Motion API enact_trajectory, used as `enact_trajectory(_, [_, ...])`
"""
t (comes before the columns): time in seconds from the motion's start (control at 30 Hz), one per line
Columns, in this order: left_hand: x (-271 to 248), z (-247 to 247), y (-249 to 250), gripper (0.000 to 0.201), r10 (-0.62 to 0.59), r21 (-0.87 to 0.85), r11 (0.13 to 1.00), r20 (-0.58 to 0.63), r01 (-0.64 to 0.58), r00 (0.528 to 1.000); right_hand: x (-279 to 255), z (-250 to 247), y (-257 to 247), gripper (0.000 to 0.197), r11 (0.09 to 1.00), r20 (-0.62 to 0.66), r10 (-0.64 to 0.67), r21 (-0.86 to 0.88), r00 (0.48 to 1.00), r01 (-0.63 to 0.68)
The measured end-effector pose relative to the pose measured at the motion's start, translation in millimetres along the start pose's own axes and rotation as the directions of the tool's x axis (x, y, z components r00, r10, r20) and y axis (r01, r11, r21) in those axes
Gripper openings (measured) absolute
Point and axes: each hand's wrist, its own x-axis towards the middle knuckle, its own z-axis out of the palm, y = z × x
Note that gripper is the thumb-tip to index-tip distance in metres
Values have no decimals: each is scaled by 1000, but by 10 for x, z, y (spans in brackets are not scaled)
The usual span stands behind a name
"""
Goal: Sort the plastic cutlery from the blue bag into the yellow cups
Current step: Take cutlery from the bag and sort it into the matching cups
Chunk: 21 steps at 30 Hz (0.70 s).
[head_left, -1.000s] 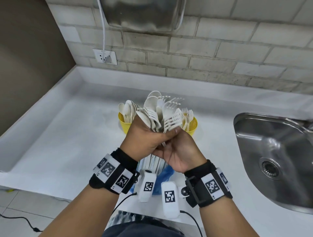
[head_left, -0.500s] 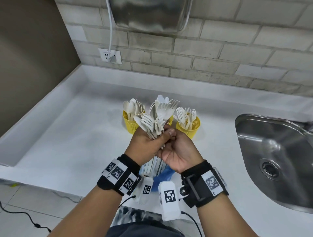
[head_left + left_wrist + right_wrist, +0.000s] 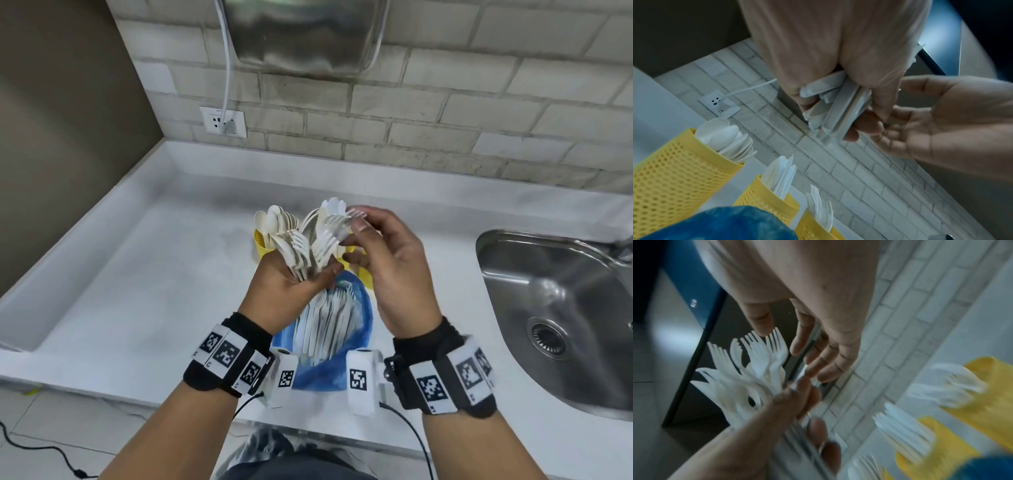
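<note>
Head view showed the bundle of cutlery standing fanned in my left hand, whose fingers were curled tight round the handles, above the blue bag. It was white, thin plastic, mostly forks with a few spoon bowls mixed in, tines splayed upward. My right hand was beside the fork heads with fingers loose and apart; thumb and forefinger were at one tine tip, but whether they had pinched it I could not tell, the right wrist view being blurred.

I judged the sorting well along yet unfinished. From the left wrist camera the three yellow cups stood in a row on the counter, each already stocked: spoons in the nearest, flat blade-like pieces in the middle, forks in the last. More white pieces lay inside the bag, just under my hands, so this handful and those remained to place.

A steel sink sat off to my right.
</note>
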Motion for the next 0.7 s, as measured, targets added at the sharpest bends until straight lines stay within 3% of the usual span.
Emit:
enact_trajectory(0.1, [21, -60, 62, 10, -43, -12, 999, 44, 43, 998, 4, 70, -189, 17, 976, 29, -168, -137, 985, 171])
enact_trajectory(0.2, [20, -147, 85, 15, -69, -5, 998, 46, 69, 997, -12, 152, -242, 17, 951, 83, -243, -175, 966, 254])
enact_trajectory(0.37, [-29, -306, 73, 27, -64, 8, 998, 94, 63, 994, -55, 295, -194, 16, 912, 90, -297, -268, 951, 310])
enact_trajectory(0.5, [-65, -351, 71, 40, -31, -43, 998, 115, 36, 993, -91, 372, -153, 17, 909, 39, -350, -227, 936, 349])
enact_trajectory(0.7, [-37, -439, 23, 40, -7, 62, 998, 103, 0, 995, -44, 377, -90, 17, 933, -11, -331, -153, 943, 326])
